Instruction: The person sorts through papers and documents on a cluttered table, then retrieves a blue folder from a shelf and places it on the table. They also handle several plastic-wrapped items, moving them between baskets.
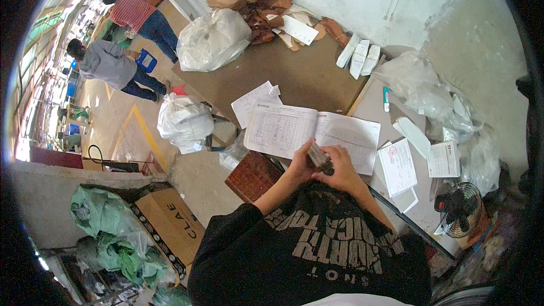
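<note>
Left hand [298, 165] and right hand [339, 171] both clasping a small dark block [319, 158], just below the open ledger [313, 134] on the worktop [294, 73]; small fan [460, 211] at four o'clock.

Both hands, left hand [299, 164] and right hand [341, 171], hold a small dark object [319, 158] over an open ledger [311, 133].

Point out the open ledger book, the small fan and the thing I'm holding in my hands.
Open ledger book [283, 130], head view, on its left page.
Small fan [460, 211], head view, on its round grille.
Dark small object [319, 157], head view, on the part showing between both hands.
</note>
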